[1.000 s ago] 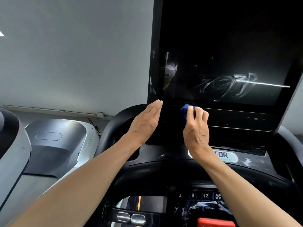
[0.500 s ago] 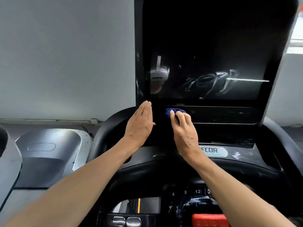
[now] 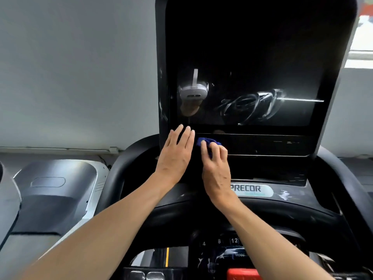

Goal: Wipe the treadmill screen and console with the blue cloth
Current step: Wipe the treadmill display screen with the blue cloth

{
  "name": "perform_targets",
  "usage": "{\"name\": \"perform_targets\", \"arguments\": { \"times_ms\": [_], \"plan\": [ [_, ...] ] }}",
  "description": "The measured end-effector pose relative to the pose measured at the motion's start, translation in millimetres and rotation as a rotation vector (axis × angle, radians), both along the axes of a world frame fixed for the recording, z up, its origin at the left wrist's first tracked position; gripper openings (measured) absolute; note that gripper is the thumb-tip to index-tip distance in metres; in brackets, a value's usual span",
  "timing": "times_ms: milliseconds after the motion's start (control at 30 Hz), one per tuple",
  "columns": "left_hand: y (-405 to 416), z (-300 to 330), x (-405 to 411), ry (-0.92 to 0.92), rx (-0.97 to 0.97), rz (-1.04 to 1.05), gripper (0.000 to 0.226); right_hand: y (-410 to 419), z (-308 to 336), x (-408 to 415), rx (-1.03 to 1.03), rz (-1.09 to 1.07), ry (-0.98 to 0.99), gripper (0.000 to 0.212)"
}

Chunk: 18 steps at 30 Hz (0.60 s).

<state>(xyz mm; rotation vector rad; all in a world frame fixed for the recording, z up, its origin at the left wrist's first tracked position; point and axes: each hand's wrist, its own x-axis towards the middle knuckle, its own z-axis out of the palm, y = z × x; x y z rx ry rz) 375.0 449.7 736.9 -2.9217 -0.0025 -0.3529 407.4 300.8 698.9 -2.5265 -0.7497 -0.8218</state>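
Right hand [image 3: 217, 168] pinches blue cloth [image 3: 207, 142] on bezel below screen [image 3: 252, 57], centre frame; left hand [image 3: 175, 156] flat, steadying. Advice: sweep rightward, overlapping passes.

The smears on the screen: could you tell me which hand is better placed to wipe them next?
Probably the right hand: it holds the blue cloth just below the smears. The left hand lies flat, without cloth.

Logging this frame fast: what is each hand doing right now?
Left hand: open, fingers straight, flat against the treadmill screen frame's lower left corner.
Right hand: fingers curled, pressing the blue cloth onto the panel below the screen.
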Motion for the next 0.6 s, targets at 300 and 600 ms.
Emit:
{"name": "perform_targets", "arguments": {
  "times_ms": [300,600],
  "plan": [
    [-3,-4,2,-0.04,-0.027,0.007,0.088,-10,-5,3,0.095,-0.069,0.087,0.049],
    [-2,-3,2,-0.052,-0.062,-0.005,0.088,-24,25,30,-0.054,0.056,-0.14,0.041]
  ]
}}
